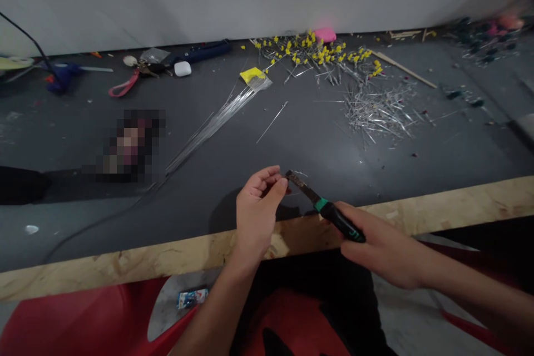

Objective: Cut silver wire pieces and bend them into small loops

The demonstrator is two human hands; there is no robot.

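My left hand [261, 200] is closed in a pinch above the table's front edge, thumb against the fingers. A thin wire [299, 173] shows as a fine bent line beside the fingertips; its held part is hidden. My right hand [375, 239] is wrapped round black-and-green handled pliers [340, 221]. Their dark jaws point up and left, with the tip almost at my left fingertips. Whether the jaws touch the wire I cannot tell. A single straight wire piece [272, 122] lies on the table beyond my hands.
A bundle of long wires [221, 117] lies left of centre by a yellow piece [252, 75]. Short wires [375, 114] are heaped at right, below yellow-tipped wires [321, 53]. A wooden stick [404, 69], keys [148, 68] and a white case [182, 69] lie farther back.
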